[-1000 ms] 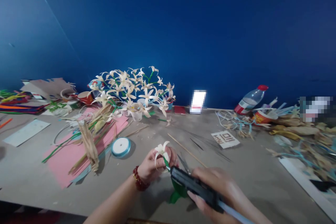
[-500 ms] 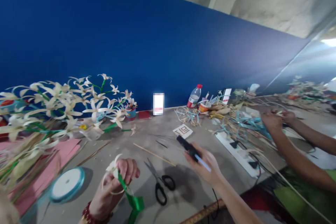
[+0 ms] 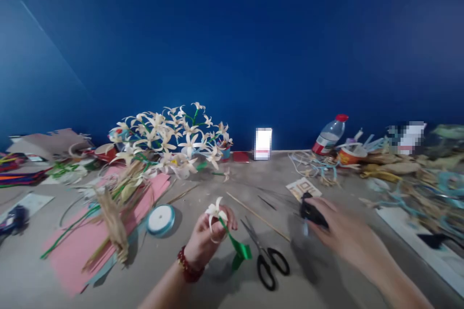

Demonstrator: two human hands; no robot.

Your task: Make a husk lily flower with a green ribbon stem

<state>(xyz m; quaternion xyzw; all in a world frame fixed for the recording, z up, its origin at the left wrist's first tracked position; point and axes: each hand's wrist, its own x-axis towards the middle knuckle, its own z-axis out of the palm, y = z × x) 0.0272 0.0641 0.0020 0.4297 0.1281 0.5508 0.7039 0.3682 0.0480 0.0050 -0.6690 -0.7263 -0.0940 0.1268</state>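
My left hand, a red bead bracelet at its wrist, is closed on a cream-white artificial flower. From the flower a green ribbon trails down to the right, its end loose above the table. My right hand is wrapped round a black hand tool with a pale translucent part. Motion blurs it and I cannot make out its kind. Between my hands lie scissors with black handles, their blades nearly together, and a thin stick.
A roll of pale blue ribbon and pink sheets lie on the left. Many finished white flowers stand behind them. Along the blue wall are a lit phone and a bottle. A white power strip lies right.
My view has swung left, so the table's left side shows and the co-worker's arms have left the picture. Both hands keep their hold; the black tool is turned differently.
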